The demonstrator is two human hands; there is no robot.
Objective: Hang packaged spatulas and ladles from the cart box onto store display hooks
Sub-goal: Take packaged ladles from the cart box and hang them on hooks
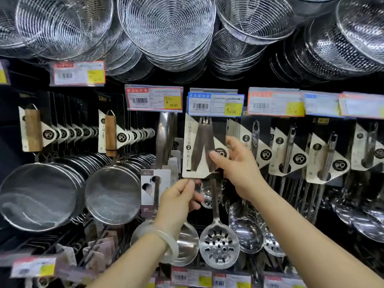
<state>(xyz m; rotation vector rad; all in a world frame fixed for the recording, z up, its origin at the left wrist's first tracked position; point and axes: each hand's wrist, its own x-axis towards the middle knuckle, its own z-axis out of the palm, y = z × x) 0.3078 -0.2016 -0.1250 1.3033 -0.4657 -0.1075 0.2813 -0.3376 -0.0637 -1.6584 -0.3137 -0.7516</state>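
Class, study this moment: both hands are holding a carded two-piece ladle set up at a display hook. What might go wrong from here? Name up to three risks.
1. The left hand only pinches the bottom edge of the ladle set card, so the card may bend or slip.
2. The blue price tag covers the card's top, so the hook could be missed.
3. The slotted ladle hangs among neighbouring ladles and may snag or knock them.

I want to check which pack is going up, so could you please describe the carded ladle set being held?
The carded ladle set is a pale card with a cut-off corner, holding two dark handles side by side. It hangs upright beneath the blue price tag. The left hand pinches its bottom edge; the right hand grips its right side. A solid ladle and a slotted one hang below.
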